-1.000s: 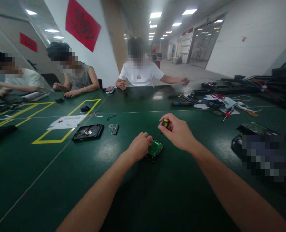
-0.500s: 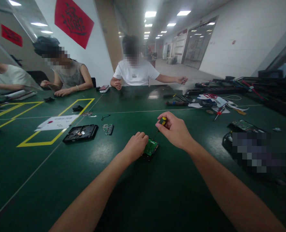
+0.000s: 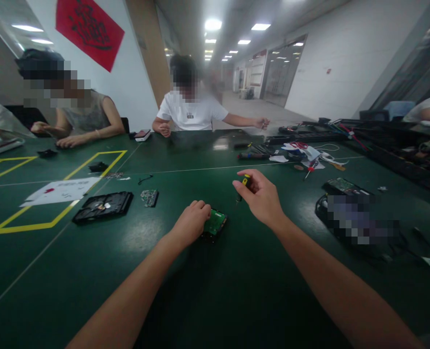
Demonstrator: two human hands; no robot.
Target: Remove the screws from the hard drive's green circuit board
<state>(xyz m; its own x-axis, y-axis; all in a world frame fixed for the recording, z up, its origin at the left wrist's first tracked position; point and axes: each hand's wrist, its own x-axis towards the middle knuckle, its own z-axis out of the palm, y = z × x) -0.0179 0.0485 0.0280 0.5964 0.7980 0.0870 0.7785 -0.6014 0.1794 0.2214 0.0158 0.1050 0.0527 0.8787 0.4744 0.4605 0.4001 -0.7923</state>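
Note:
A hard drive [image 3: 216,223] with a green circuit board facing up lies on the dark green table in front of me. My left hand [image 3: 192,219] grips its left side, fingers curled over the edge and covering part of the board. Right of the drive, my right hand [image 3: 259,194] is closed around a small screwdriver [image 3: 246,182] with a yellow and black handle. The screwdriver points down, its tip apart from the board. Further left lie an opened black drive case [image 3: 103,207] and a small loose circuit board [image 3: 149,198].
Across the table sit a person in a white shirt [image 3: 191,114] and another in a grey top [image 3: 86,116]. A paper sheet [image 3: 60,190] lies by yellow tape. At right are cables and tools, a red-handled screwdriver [image 3: 310,170] and another board [image 3: 347,186].
My view has turned slightly to the right. The screwdriver in my right hand has moved away from the board's far edge, rightward. My left hand stays on the hard drive.

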